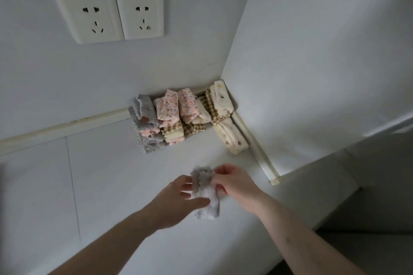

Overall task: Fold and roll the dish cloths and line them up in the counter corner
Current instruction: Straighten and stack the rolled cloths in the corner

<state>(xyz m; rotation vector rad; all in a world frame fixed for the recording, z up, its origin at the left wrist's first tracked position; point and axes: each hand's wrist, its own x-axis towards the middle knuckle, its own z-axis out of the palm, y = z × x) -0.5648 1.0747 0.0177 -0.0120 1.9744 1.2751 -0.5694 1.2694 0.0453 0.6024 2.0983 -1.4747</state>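
A grey speckled dish cloth (pixel 205 192), folded into a small bundle, is held above the white counter (pixel 125 181) between both hands. My left hand (pixel 176 201) grips its lower left side with thumb under and fingers curled round. My right hand (pixel 234 183) pinches its upper right edge. In the counter corner stands a stack of rolled cloths (pixel 185 116): grey ones at the left, pink-dotted ones in the middle, checked and cream ones at the right.
Two white wall sockets (pixel 111 17) sit on the back wall above the counter. A white side wall (pixel 312 73) closes the corner on the right. The counter's front edge (pixel 317 221) runs at the lower right.
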